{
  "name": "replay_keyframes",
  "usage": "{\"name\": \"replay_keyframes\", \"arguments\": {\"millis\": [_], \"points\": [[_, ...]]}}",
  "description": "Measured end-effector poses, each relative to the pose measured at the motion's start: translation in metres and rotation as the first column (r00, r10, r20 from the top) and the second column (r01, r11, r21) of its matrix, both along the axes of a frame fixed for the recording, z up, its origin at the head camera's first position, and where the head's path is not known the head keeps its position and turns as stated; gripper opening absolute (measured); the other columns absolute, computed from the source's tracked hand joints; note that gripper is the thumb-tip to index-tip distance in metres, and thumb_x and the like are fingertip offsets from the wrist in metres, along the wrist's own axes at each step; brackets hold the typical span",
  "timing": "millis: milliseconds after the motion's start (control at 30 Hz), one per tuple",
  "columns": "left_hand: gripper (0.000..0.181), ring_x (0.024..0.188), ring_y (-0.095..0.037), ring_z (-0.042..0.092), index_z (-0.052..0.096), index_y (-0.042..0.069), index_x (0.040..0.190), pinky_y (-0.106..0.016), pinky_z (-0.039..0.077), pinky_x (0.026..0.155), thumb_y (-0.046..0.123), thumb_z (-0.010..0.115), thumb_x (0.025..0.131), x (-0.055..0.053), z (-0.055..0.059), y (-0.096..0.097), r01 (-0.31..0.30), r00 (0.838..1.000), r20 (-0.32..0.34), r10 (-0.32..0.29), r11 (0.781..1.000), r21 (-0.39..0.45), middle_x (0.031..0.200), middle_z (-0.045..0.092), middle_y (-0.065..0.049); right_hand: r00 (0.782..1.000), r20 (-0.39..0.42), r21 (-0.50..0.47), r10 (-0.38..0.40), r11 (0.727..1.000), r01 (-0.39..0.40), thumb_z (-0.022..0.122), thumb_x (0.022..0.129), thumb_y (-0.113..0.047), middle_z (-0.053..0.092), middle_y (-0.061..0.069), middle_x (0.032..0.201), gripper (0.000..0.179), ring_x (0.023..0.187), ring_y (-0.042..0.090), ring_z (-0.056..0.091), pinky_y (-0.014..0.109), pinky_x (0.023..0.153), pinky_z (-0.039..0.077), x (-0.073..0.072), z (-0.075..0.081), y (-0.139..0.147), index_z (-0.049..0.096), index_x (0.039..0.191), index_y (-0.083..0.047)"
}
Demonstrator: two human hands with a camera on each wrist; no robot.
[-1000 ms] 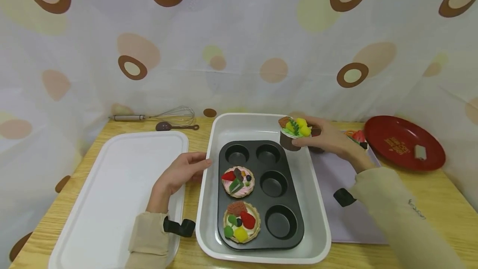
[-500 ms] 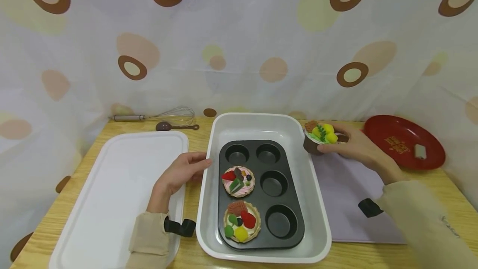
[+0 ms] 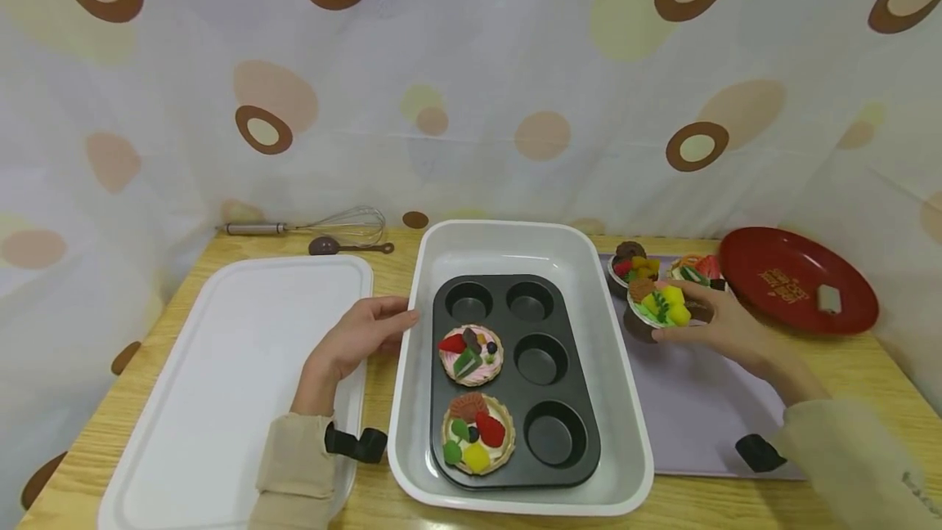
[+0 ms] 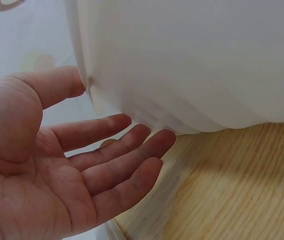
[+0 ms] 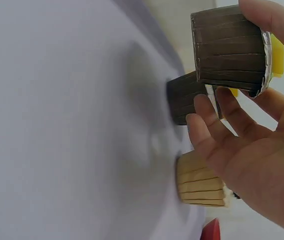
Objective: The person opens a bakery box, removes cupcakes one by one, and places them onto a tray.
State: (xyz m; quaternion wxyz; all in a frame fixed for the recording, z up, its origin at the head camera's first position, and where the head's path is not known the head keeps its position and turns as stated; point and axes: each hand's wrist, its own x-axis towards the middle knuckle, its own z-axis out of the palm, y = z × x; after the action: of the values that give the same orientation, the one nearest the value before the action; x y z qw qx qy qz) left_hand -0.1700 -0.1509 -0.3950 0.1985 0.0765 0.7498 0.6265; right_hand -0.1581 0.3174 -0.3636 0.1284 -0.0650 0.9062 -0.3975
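My right hand (image 3: 724, 325) pinches a toy cupcake (image 3: 657, 307) in a brown paper cup, topped with yellow pieces, green leaves and a biscuit. In the right wrist view, the held brown cup (image 5: 229, 47) is raised above the mat, thumb on one side. Resting against the left side of a deep white tray (image 3: 508, 248), my left hand (image 3: 353, 342) has its thumb at the rim (image 4: 83, 85) and relaxed fingers by the outer wall. Inside the tray lies a black muffin tin (image 3: 508, 324); two fruit tarts, a pink-creamed one (image 3: 471, 356) and another (image 3: 478, 434), occupy its left column.
Behind the held cupcake, a second brown-cupped cupcake (image 3: 633, 267) and a tan-cupped one (image 5: 200, 180) stand on a lilac mat (image 3: 699, 432). A red plate (image 3: 773, 268) lies at the right. To the left are a white board (image 3: 228, 383), whisk (image 3: 338, 226) and brown spoon (image 3: 325, 246).
My right hand has carried the cupcake rightward and lower, from over the tray's right rim to over the lilac mat. My left hand stays at the tray.
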Motion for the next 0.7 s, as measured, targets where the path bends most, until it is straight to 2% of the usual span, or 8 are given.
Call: {"name": "replay_keyframes", "arguments": {"millis": [100, 233, 367, 700], "points": [[0.05, 0.101, -0.024, 0.065, 0.047, -0.008, 0.136, -0.035, 0.054, 0.086, 0.022, 0.057, 0.097, 0.001, 0.0, 0.0, 0.0, 1.0, 0.008, 0.0, 1.0, 0.005, 0.127, 0.058, -0.023, 1.0, 0.009, 0.017, 0.014, 1.0, -0.015, 0.072, 0.085, -0.028, 0.031, 0.029, 0.146, 0.078, 0.123, 0.052, 0.039, 0.065, 0.092, 0.041, 0.001, -0.008, 0.001, 0.033, 0.148, -0.003], [0.05, 0.103, -0.027, 0.065, 0.047, -0.007, 0.137, -0.036, 0.054, 0.086, 0.022, 0.057, 0.097, 0.001, 0.001, 0.0, 0.0, 1.0, 0.004, 0.0, 1.0, 0.012, 0.127, 0.058, -0.023, 0.999, -0.033, 0.013, 0.023, 1.0, -0.023, 0.074, 0.084, -0.026, 0.037, 0.028, 0.143, 0.075, 0.118, 0.049, 0.045, 0.062, 0.092, 0.042, 0.001, -0.018, 0.001, 0.037, 0.145, -0.003], [0.051, 0.105, -0.028, 0.064, 0.046, -0.007, 0.137, -0.037, 0.053, 0.088, 0.023, 0.057, 0.097, 0.001, 0.001, -0.001, -0.004, 1.0, 0.003, 0.004, 1.0, -0.003, 0.128, 0.057, -0.023, 0.999, -0.04, 0.006, 0.023, 1.0, -0.023, 0.075, 0.083, -0.025, 0.04, 0.027, 0.141, 0.075, 0.117, 0.047, 0.046, 0.061, 0.093, 0.043, -0.001, -0.025, 0.0, 0.038, 0.145, -0.004], [0.05, 0.102, -0.028, 0.065, 0.048, -0.007, 0.136, -0.036, 0.054, 0.086, 0.023, 0.058, 0.097, 0.001, 0.002, 0.001, -0.011, 1.0, 0.009, 0.011, 1.0, -0.006, 0.126, 0.059, -0.023, 1.0, -0.025, 0.022, 0.014, 1.0, -0.014, 0.076, 0.081, -0.027, 0.046, 0.024, 0.135, 0.08, 0.113, 0.041, 0.05, 0.054, 0.09, 0.047, 0.001, -0.027, -0.002, 0.035, 0.146, -0.003]]}}
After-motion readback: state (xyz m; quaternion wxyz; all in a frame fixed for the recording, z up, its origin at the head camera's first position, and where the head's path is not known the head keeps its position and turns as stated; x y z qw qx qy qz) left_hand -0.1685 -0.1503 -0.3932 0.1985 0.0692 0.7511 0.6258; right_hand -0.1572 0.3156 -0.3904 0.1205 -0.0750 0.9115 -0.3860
